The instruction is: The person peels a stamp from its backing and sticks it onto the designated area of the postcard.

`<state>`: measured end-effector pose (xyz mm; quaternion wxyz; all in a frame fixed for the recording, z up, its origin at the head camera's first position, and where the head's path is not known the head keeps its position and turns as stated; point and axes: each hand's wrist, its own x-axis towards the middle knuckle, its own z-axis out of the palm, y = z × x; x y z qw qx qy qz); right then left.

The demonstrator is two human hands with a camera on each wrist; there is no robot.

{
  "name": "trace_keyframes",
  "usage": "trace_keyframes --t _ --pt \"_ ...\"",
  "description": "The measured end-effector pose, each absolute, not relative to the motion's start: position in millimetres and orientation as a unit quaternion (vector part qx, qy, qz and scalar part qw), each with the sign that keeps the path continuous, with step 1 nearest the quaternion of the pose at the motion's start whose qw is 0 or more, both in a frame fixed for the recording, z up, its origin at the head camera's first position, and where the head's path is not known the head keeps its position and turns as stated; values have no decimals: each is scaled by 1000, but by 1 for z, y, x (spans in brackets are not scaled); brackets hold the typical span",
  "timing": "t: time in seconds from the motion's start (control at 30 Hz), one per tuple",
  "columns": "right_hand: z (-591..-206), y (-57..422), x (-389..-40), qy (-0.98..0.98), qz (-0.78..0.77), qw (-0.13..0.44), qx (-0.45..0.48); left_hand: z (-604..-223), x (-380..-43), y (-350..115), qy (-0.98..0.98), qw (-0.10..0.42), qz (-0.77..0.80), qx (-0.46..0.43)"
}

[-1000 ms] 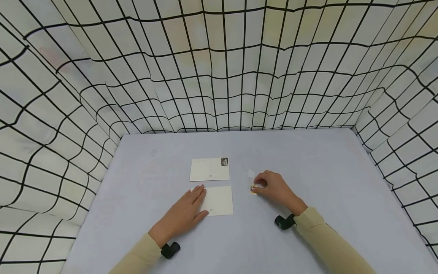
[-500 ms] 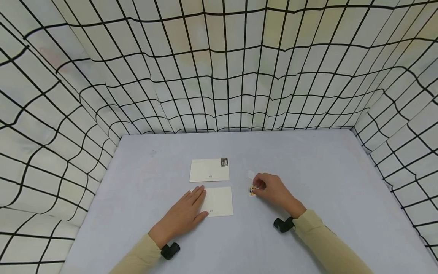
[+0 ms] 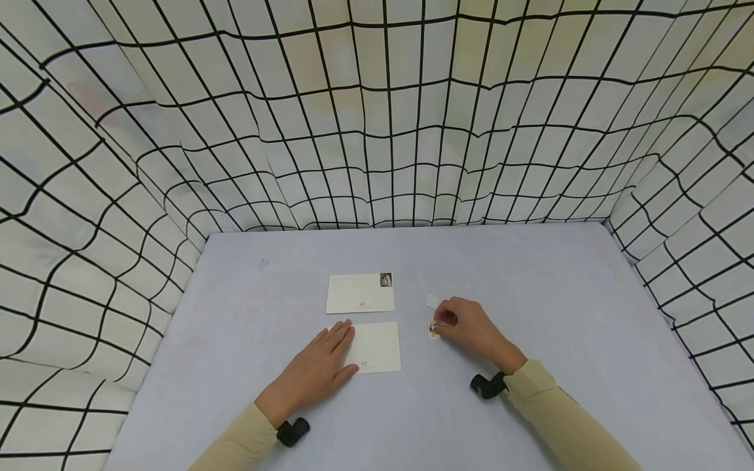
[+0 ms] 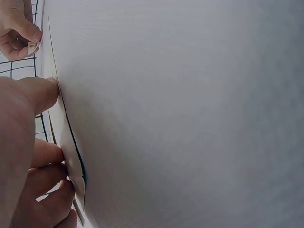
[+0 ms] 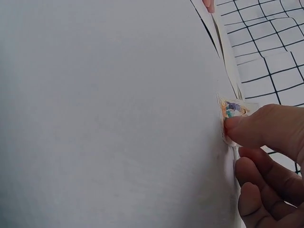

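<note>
My left hand (image 3: 315, 367) lies with straight fingers on the left part of the nearer cream postcard (image 3: 377, 350), which bears a small mark near its bottom edge. To the right of that postcard, my right hand (image 3: 474, 329) pinches a small postage stamp (image 3: 434, 329) between thumb and finger. A coloured picture with a pale border shows on the stamp (image 5: 236, 109) in the right wrist view. Behind lies a second postcard (image 3: 356, 294), with a dark stamp (image 3: 385, 280) in its top right corner. A small pale scrap of paper (image 3: 432, 300) is just beyond my right fingers.
A pale cloth covers the table (image 3: 548, 281). White walls with a black grid net (image 3: 412, 131) stand at the back and both sides. Each wrist wears a small black camera, the right one (image 3: 487, 385) close to the tabletop.
My right hand has shifted very slightly nearer and to the left with the stamp, which has tilted a little. The left hand stays on the postcard.
</note>
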<state>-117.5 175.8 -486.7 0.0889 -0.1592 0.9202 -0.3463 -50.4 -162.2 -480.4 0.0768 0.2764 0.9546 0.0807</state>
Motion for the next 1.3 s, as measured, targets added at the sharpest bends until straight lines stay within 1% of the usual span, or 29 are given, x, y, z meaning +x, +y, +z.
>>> trace_keyframes --t 0.43,0.63,0.87,1.3 --pt "-487 177 -116 908 -365 80 -192 -479 -49 -162 954 63 77 282" --pt "-490 179 -116 902 -381 79 -188 -476 -49 -163 954 65 82 281" --pt "-493 182 -116 901 -387 84 -175 -475 -50 -163 954 84 84 276" --pt "-489 183 -115 892 -408 102 -167 -476 -50 -161 954 78 85 277"
